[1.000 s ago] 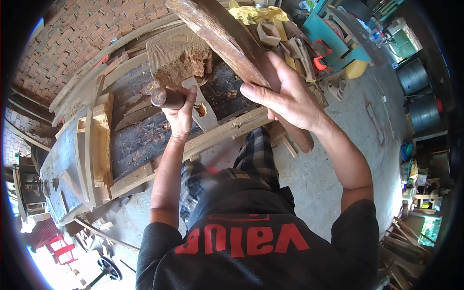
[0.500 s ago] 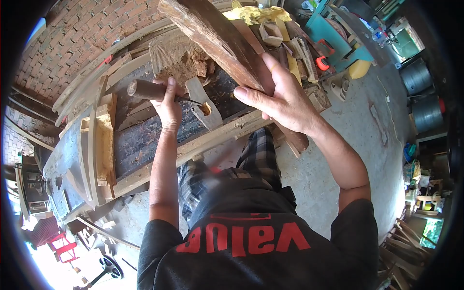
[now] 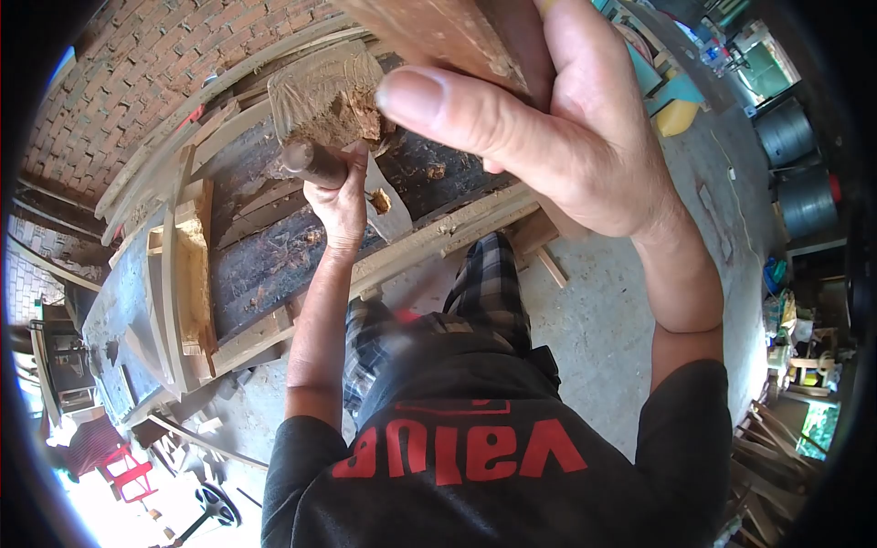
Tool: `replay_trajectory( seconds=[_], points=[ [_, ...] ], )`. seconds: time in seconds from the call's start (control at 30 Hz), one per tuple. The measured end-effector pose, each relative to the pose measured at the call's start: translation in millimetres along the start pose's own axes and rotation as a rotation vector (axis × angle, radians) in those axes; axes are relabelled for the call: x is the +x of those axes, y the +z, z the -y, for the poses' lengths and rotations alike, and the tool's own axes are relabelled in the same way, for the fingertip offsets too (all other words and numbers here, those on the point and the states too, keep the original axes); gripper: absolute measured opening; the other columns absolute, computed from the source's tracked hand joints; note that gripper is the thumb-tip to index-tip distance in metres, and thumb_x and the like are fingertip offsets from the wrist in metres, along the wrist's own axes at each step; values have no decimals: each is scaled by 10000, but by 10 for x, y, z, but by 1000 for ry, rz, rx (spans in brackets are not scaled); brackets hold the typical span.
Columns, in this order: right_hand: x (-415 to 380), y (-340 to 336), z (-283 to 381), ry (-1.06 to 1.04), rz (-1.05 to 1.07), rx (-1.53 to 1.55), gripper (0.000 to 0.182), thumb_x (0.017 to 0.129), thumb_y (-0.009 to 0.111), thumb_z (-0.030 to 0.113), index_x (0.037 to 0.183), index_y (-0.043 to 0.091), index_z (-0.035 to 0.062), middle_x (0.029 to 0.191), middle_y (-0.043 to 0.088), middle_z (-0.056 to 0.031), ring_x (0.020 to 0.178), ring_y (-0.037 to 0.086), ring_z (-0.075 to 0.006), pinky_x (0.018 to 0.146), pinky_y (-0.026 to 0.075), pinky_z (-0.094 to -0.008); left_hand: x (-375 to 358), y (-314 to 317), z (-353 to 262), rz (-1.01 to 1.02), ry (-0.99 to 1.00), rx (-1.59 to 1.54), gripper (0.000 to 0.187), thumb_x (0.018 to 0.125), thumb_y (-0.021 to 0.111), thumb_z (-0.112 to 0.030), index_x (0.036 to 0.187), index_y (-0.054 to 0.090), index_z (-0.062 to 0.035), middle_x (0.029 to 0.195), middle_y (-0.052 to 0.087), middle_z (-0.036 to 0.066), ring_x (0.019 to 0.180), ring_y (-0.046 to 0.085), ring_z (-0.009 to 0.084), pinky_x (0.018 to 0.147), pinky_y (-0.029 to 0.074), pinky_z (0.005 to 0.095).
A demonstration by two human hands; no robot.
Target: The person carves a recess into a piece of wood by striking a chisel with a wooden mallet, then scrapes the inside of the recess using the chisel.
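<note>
My left hand [image 3: 341, 208] is closed around the wooden handle of a chisel [image 3: 311, 162], its handle end toward me. The hand hides the blade. Just beside it lies a pale wood piece [image 3: 395, 222] with a rough hole cut in it, on the dark, chip-strewn bench top [image 3: 260, 269]. Raised close to the camera, my right hand [image 3: 594, 137] grips a thick brown piece of wood [image 3: 457, 36], thumb along its near side. The upper part of that wood runs out of view.
A chipped wooden block [image 3: 320, 87] lies behind the chisel. Long wood strips line the bench beside the brick wall [image 3: 174, 68]. A wooden frame piece [image 3: 194, 274] is on the left. Metal drums [image 3: 806, 210] stand right, across the concrete floor [image 3: 630, 310].
My right hand has risen toward the camera with the wood piece. My left hand has shifted slightly right and down, and the chisel handle now stands more upright over the pale wood piece.
</note>
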State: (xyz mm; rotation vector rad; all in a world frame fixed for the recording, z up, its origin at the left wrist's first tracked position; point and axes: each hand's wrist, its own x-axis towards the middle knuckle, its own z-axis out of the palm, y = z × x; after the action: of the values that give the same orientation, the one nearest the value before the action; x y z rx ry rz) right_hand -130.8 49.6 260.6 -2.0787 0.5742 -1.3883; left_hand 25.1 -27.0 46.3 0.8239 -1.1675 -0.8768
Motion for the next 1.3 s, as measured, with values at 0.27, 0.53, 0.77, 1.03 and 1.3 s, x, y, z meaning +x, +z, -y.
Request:
replay_trajectory(
  seconds=[0.27, 0.53, 0.77, 1.03, 1.3],
  points=[
    [-264, -79, -113, 807, 312, -629, 560, 834, 743, 333, 1149, 503, -63, 1052, 628, -174, 952, 622, -218, 829, 486, -337, 24, -13, 142, 11, -53, -1, 195, 826, 748, -110, 772, 568, -57, 735, 569, -27, 674, 498, 64, 682, 452, 232],
    [-409, 132, -281, 924, 367, -499, 668, 853, 709, 386, 1247, 424, -72, 1120, 581, -230, 1036, 600, -298, 889, 489, -388, 281, 32, 143, -38, -111, -62, 192, 794, 638, -10, 973, 571, -11, 862, 634, 45, 701, 580, 93, 637, 485, 239],
    [-1098, 253, -472, 1054, 18, -96, 764, 861, 679, 445, 1340, 334, -39, 951, 625, -136, 513, 555, -85, 418, 489, -229, 306, -76, 249, -97, -100, -113, 282, 808, 769, -184, 735, 512, -92, 617, 542, -12, 518, 486, 81, 503, 412, 246],
    [-2593, 664, -1109, 1003, 183, -646, 819, 836, 671, 446, 1325, 336, -120, 1024, 628, -304, 856, 678, -365, 740, 536, -425, 133, -73, 56, 268, -132, -103, 225, 821, 772, -197, 763, 595, -69, 656, 568, -17, 593, 526, 80, 565, 434, 242],
    [-1785, 413, -664, 1057, -49, -185, 831, 880, 613, 493, 1337, 307, -131, 818, 623, -193, 514, 590, -149, 403, 514, -241, 120, 7, 94, 127, 4, -31, 183, 853, 727, -127, 788, 561, -86, 638, 544, -13, 551, 477, 74, 520, 381, 225]
  ],
)
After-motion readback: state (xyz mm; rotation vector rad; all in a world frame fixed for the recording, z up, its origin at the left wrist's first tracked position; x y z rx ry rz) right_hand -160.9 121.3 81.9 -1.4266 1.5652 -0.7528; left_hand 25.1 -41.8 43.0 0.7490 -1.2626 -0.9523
